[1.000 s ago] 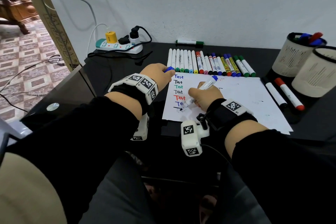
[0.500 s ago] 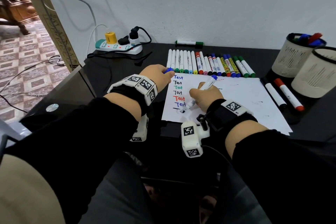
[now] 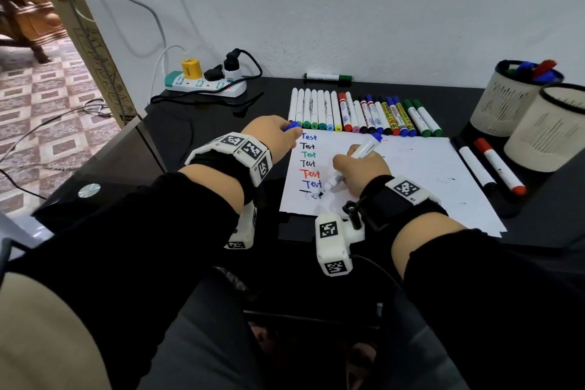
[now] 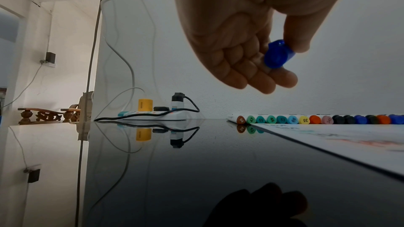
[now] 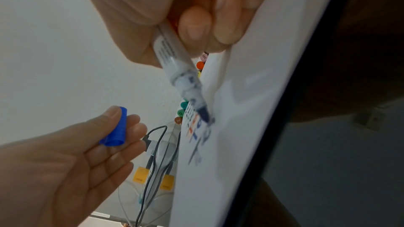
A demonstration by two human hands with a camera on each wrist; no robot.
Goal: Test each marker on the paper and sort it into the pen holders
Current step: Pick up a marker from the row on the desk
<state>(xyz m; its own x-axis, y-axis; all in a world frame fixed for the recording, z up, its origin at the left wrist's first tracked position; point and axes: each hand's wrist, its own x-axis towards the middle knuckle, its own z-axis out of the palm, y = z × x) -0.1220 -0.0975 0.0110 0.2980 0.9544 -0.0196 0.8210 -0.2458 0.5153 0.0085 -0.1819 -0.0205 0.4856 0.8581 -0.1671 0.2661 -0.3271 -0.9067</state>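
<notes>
Near the white paper sheet's (image 3: 411, 168) left edge, the left hand (image 3: 272, 136) pinches the small blue plastic cap (image 4: 277, 55) between thumb and forefinger; keep it handy for recapping. The right hand (image 3: 361, 172) grips the white blue-tipped marker (image 5: 174, 61), nib on the paper's near-left corner: press lightly, finish the word below the earlier lines.

- The white marker (image 3: 347, 169) in my right-hand fingers (image 5: 194, 23) is uncapped, tilted, tip touching the paper (image 3: 411, 174) below six written "Test" lines.
- Its blue cap (image 4: 277, 54) sits pinched in my left-hand fingers (image 4: 258, 73), beside the paper.
- Two pen holders (image 3: 506, 104) stand well right of my fingers.
</notes>
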